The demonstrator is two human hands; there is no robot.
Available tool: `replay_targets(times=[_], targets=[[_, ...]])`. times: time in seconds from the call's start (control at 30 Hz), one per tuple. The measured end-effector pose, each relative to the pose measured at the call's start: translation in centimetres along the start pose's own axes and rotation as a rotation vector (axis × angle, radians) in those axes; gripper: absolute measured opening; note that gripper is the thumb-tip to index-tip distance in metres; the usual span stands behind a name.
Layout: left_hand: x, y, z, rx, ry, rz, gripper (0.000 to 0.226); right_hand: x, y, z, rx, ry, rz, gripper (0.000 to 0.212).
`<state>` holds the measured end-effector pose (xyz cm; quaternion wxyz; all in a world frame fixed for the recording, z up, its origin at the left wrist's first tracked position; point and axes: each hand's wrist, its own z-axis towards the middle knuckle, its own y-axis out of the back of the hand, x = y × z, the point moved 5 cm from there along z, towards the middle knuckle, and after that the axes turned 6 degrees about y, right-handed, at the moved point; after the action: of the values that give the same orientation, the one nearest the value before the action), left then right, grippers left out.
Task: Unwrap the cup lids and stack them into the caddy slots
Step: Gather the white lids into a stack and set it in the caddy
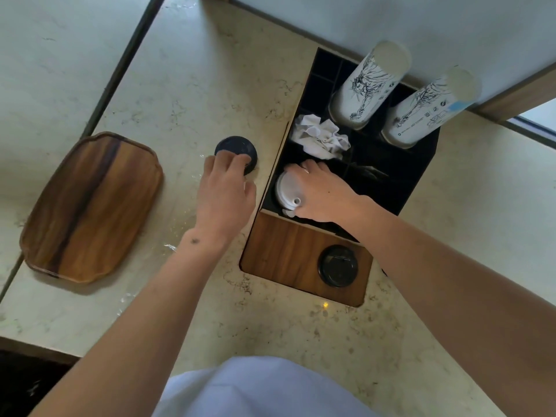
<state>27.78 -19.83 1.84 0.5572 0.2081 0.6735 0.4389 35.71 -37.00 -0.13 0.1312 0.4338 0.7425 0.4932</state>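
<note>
A black caddy (418,176) with several square slots stands on the marble counter. In its front left slot sits a stack of white cup lids (285,191), and my right hand (319,191) grips that stack from the right. Left of the caddy, a stack of black lids (233,147) stands on the counter in clear wrap. My left hand (225,188) holds its near edge with curled fingers. One more black lid (338,265) lies in a round hole of the caddy's wooden front panel (285,254).
Two tall sleeves of printed paper cups (368,85) (427,111) stand in the caddy's back slots. White crumpled napkins (320,136) fill a middle slot. A wooden tray (90,206) lies at the left. Bits of clear wrap (170,246) glint on the counter.
</note>
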Motion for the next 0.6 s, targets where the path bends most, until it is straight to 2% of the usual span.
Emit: replay_targets(times=[0.17,0.27,0.6], targets=[[-0.6,-0.6,0.5,0.081,-0.020,-0.142,0.028,-0.1,-0.3,-0.2,-0.029,-0.013,0.008,0.098],[-1.5,-2.8,-1.3,0.208,-0.008,-0.174,0.038,-0.3,-0.8,0.0,-0.013,-0.048,0.055,0.097],[-1.8,-3.8,-1.5,0.164,-0.028,-0.120,0.042,-0.6,-1.1,0.6,0.049,-0.097,0.085,0.101]])
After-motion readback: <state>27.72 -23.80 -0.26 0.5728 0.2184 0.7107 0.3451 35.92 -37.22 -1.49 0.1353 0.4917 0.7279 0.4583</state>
